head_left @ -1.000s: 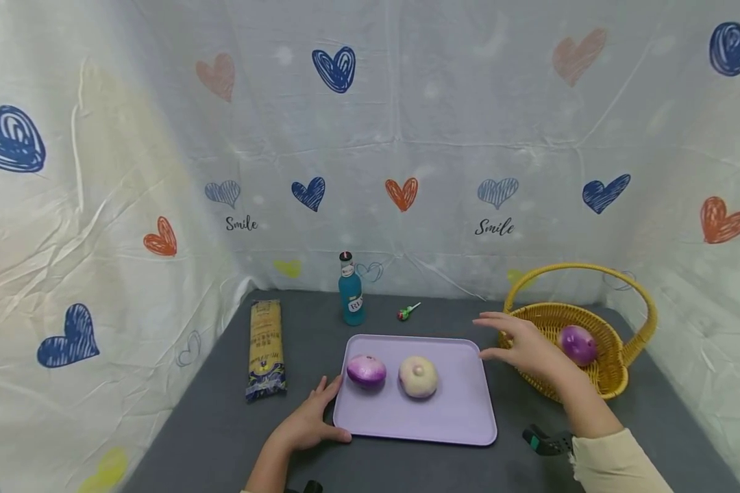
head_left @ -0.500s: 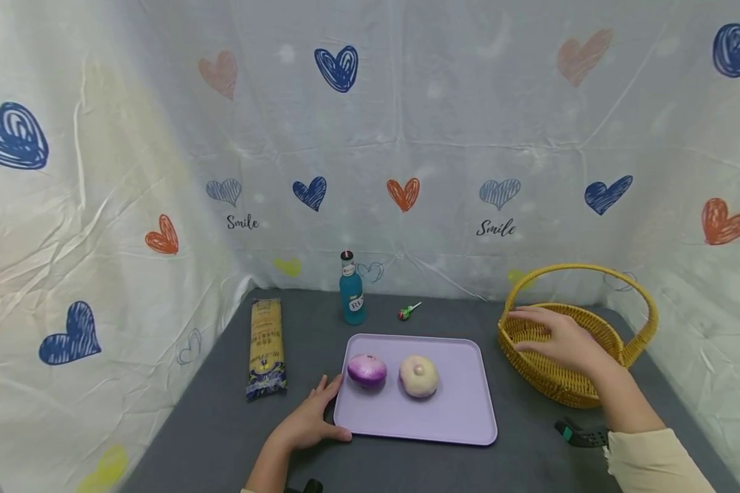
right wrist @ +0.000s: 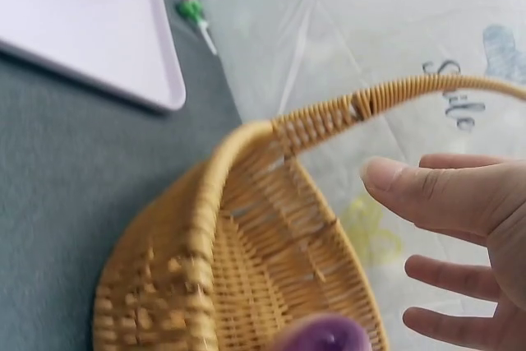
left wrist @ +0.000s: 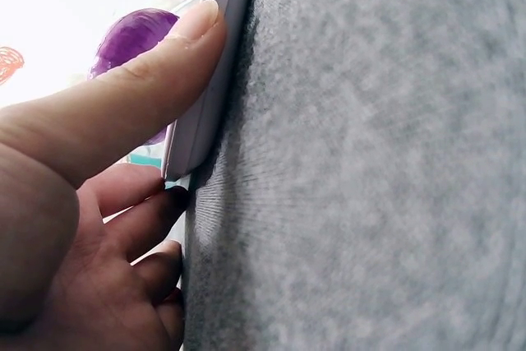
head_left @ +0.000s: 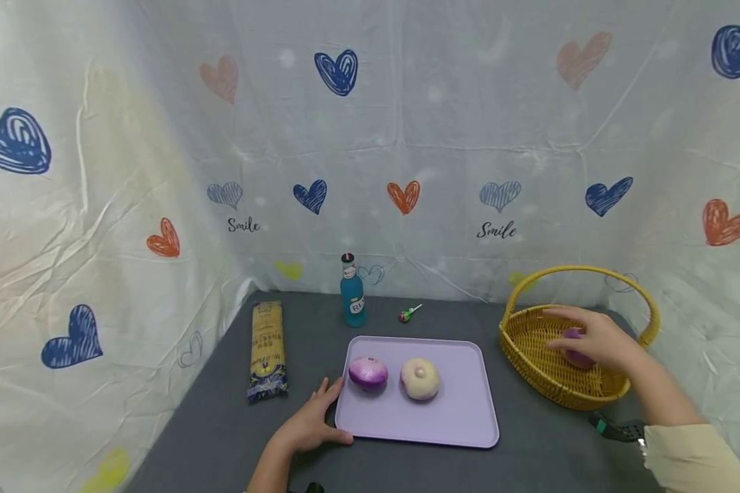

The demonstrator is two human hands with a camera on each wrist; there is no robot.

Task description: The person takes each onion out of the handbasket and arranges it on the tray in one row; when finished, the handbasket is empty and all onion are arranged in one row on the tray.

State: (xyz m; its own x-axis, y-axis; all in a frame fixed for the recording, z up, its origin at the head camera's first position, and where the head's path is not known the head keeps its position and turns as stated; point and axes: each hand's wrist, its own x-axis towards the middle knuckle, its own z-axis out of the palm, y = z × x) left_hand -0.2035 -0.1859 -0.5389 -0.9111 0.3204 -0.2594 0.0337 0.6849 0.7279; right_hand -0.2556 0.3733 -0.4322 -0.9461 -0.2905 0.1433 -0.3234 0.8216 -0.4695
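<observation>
A lilac tray (head_left: pixel 462 424) holds a purple onion (head_left: pixel 368 374) and a paler onion (head_left: pixel 419 378), its whitish end up. My left hand (head_left: pixel 311 426) spans the tray's near-left corner, fingers spread; in the left wrist view the thumb (left wrist: pixel 156 80) lies against the rim. My right hand (head_left: pixel 601 340) reaches over a yellow wicker basket (head_left: pixel 539 380), thumb and fingers apart. Inside, another purple onion (head_left: pixel 575 356) sits partly hidden behind that hand. The right wrist view shows this onion (right wrist: pixel 325 336) below the hand (right wrist: pixel 468 236), apart from it.
A blue bottle (head_left: pixel 353 301) stands behind the tray, with a lollipop (head_left: pixel 407 315) lying to its right. At the left lies a yellow packet (head_left: pixel 268 352). The basket's tall arched handle (head_left: pixel 582 269) rises above its bowl. A heart-printed sheet (head_left: pixel 432 137) hangs behind the table.
My right hand has moved right, from beside the basket's left rim to over the onion inside it. My left hand stays at the tray.
</observation>
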